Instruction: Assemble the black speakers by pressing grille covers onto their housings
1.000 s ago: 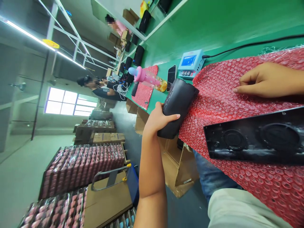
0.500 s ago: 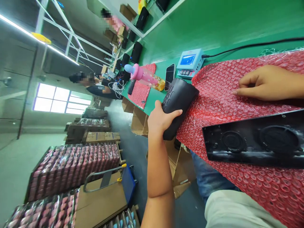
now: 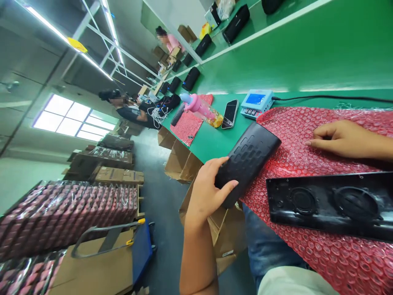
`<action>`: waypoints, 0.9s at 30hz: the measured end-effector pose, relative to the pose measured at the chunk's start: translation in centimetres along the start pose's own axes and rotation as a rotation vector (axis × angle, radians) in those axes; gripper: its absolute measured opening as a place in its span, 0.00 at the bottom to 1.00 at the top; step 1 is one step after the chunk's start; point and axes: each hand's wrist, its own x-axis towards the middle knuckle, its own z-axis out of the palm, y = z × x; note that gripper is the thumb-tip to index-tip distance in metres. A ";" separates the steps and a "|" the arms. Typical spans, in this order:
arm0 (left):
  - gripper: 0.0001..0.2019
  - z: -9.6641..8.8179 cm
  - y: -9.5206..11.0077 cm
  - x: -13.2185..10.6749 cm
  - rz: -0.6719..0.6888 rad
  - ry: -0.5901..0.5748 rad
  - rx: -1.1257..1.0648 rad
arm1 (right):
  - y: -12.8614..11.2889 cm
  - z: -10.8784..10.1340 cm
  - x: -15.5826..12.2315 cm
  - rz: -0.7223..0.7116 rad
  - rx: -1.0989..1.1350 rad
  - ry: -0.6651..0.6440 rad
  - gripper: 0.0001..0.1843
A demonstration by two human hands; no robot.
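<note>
My left hand [image 3: 207,190] is closed around the near end of a black speaker housing [image 3: 251,153], thumb on one side and fingers on the other. Raised oblong shapes pattern its face, and it is tilted over the edge of the red bubble wrap [image 3: 294,151]. My right hand [image 3: 340,139] rests on the wrap with its fingers curled in; nothing shows in it. Between that hand and my lap lies a long glossy black panel [image 3: 328,205] with two round speaker openings, its right end cut off by the frame.
Beyond the housing, a phone [image 3: 230,114], a light-blue tester [image 3: 257,102] with a black cable, and a pink bottle [image 3: 202,108] sit on the green bench [image 3: 211,143]. Cardboard boxes [image 3: 182,162] stand below its edge. A trolley [image 3: 141,250] and stacked trays [image 3: 76,213] are left; people work farther back.
The view has shifted, so the bench items appear lower. My left hand has turned the speaker housing, showing more of its patterned face. My right hand stays curled on the bubble wrap.
</note>
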 end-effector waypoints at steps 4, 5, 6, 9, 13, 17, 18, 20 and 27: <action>0.30 0.9 2.1 -0.8 -0.089 0.049 0.097 | 0.1 0.0 -0.2 -0.004 0.047 -0.013 0.38; 0.34 1.1 2.7 -1.1 -0.116 0.037 0.125 | 0.1 0.0 -0.2 -0.005 0.057 -0.007 0.38; 0.38 1.4 3.1 -1.3 -0.151 0.010 0.145 | 0.1 0.0 -0.3 -0.005 0.067 -0.001 0.37; 0.47 1.9 3.9 -2.0 -0.262 -0.141 0.151 | 0.1 0.0 -0.3 -0.005 0.096 -0.001 0.37; 0.47 2.7 4.4 -3.1 -0.276 -0.186 0.169 | -0.1 -0.2 -0.4 -0.015 0.127 -0.026 0.35; 0.48 3.8 5.1 -4.1 -0.224 -0.050 0.262 | -0.3 -0.6 -0.5 0.005 0.208 -0.076 0.33; 0.49 3.9 5.3 -4.2 -0.217 -0.027 0.273 | -0.4 -0.7 -0.5 0.014 0.236 -0.095 0.32; 0.52 4.2 5.4 -4.4 -0.223 0.007 0.282 | -0.4 -0.9 -0.6 0.033 0.285 -0.130 0.32; 0.53 4.2 4.9 -4.6 -0.261 -0.005 0.253 | 0.2 -0.7 -0.6 0.038 0.331 -0.141 0.31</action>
